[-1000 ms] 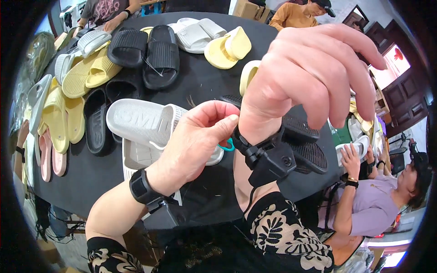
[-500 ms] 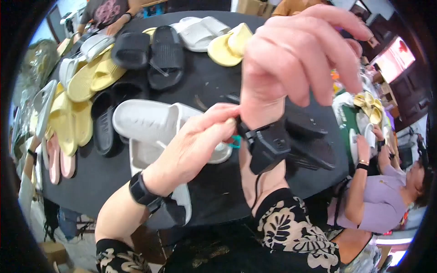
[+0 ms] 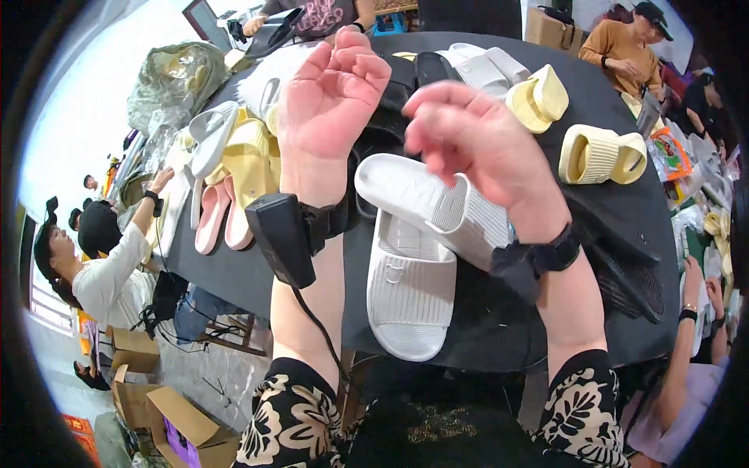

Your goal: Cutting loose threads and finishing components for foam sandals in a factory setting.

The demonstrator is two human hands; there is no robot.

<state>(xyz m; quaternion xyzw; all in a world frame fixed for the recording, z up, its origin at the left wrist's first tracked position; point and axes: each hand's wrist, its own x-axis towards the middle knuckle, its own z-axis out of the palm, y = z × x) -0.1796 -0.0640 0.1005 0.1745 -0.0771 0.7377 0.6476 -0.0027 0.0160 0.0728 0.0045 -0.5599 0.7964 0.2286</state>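
My left hand (image 3: 334,105) is raised over the table, palm up, with fingers loosely curled and nothing in them. A black box-shaped device (image 3: 285,234) with a cable is strapped to its wrist. My right hand (image 3: 488,148) hovers beside it, partly blurred, fingers bent but apart and holding nothing. A black strap (image 3: 534,261) circles that wrist. Beneath my right hand lies a light grey slide sandal (image 3: 406,183), tilted across a second grey slide (image 3: 409,292). My right hand and wrist hide part of the upper one.
Black slides (image 3: 624,261) lie to the right, below a yellow pair (image 3: 601,156). More yellow slides (image 3: 538,97), grey slides (image 3: 488,66) and pink slides (image 3: 214,214) sit around the black table (image 3: 250,277). People work around it. Cardboard boxes (image 3: 183,417) stand on the floor at left.
My left hand has let go of the strap at my right wrist, and the two hands have moved apart. The view has shifted, showing more of the room at left.
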